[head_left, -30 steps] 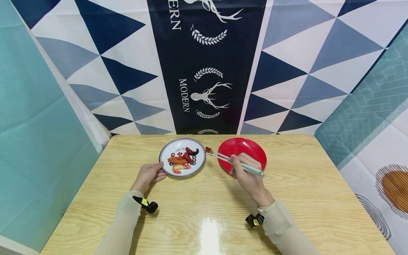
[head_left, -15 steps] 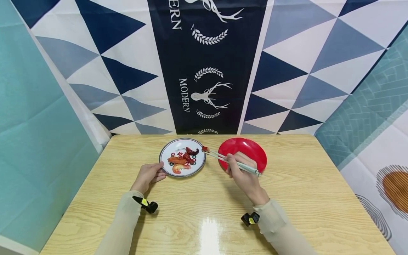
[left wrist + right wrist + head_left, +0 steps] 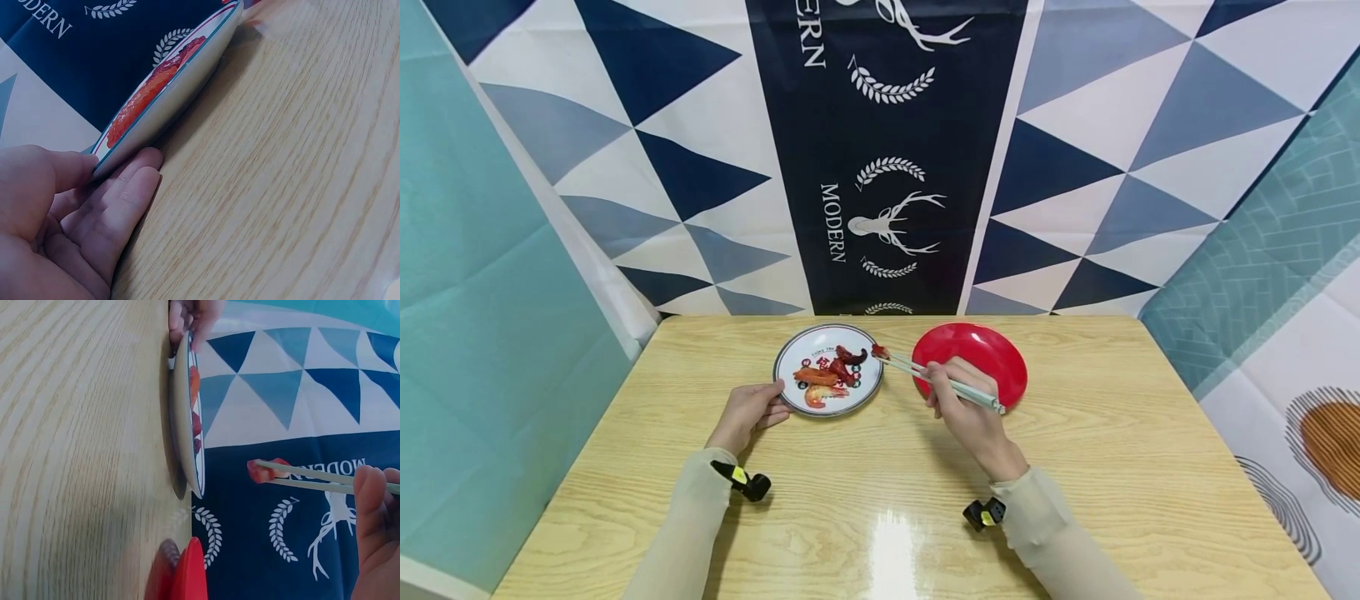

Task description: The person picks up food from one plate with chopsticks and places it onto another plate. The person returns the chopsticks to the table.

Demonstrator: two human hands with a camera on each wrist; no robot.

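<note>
My left hand (image 3: 751, 412) pinches the left rim of a white plate (image 3: 790, 367), thumb on top and fingers beneath, as the left wrist view shows. On that plate lie several food pieces: an orange-and-white shrimp (image 3: 822, 396), an orange strip (image 3: 815, 377) and dark red pieces (image 3: 842, 372). My right hand (image 3: 966, 408) grips pale green chopsticks (image 3: 973, 393). Their tips clasp a small red food piece (image 3: 880, 351), which is over the plate's right rim in the head view. In the right wrist view the red piece (image 3: 262, 470) is held well above the plate.
A red plate (image 3: 1000, 358) sits to the right of the white one, partly behind my right hand. Both stand near the far edge of the wooden table (image 3: 835, 500). A patterned cloth (image 3: 887, 167) hangs right behind that edge.
My right hand has moved left with the chopsticks, bringing the red food piece from beside the white plate to over its right rim. The left hand and both plates stay in place.
</note>
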